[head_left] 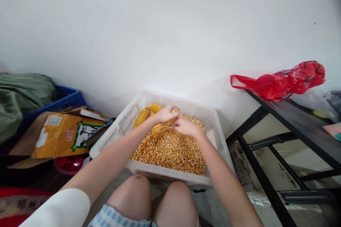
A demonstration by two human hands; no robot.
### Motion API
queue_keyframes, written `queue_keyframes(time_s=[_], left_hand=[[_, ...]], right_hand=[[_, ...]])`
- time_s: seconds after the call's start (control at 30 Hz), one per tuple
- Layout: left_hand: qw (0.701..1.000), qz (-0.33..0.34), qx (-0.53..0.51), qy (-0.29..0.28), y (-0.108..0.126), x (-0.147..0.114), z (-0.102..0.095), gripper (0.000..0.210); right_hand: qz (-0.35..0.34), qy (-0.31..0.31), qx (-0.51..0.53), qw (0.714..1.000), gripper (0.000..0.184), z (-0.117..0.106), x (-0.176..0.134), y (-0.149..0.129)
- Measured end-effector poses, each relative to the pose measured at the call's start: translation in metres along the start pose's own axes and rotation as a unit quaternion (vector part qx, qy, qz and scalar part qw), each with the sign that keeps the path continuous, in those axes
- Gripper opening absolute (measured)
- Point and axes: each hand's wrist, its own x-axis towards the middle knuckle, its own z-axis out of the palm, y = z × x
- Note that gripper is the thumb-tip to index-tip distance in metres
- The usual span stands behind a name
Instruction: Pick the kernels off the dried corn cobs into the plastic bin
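Observation:
Above a heap of loose corn kernels [170,152], my two hands meet over a translucent plastic bin [221,127]. My right hand [186,126] is closed on an ear of corn [161,128] that tilts down to the left with yellow kernels on it. My left hand [168,114] is curled closed around corn just above; a pale end [175,110] shows at its fingers. Whether that end belongs to the same ear or a second one, I cannot tell. More whole ears [141,117] lie at the bin's back left, partly behind my left hand.
Left of the bin are an orange cardboard box [61,134], a blue crate [70,95] and a green sack [23,95]. On the right stands a black metal-framed table [306,124] bearing a red plastic bag [290,81]. A white wall [170,35] rises behind.

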Motion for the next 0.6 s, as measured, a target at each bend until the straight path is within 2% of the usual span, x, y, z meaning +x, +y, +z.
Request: queue_keyframes(time_s=[0.13, 0.37, 0.6], left_hand=[[1.000, -0.008, 0.011, 0.002, 0.003, 0.000, 0.001, 0.022], [0.999, -0.016, 0.033, 0.003, 0.007, -0.001, 0.005, 0.021], [0.998, -0.025, 0.060, 0.004, 0.010, 0.000, 0.007, 0.019]], right_hand=[[0.020, -0.022, 0.050, 0.998, 0.037, 0.000, 0.001, 0.007], [0.032, -0.029, 0.108, 0.993, 0.030, 0.003, 0.003, 0.015], [0.019, -0.044, 0.150, 0.988, 0.033, 0.008, 0.005, 0.029]])
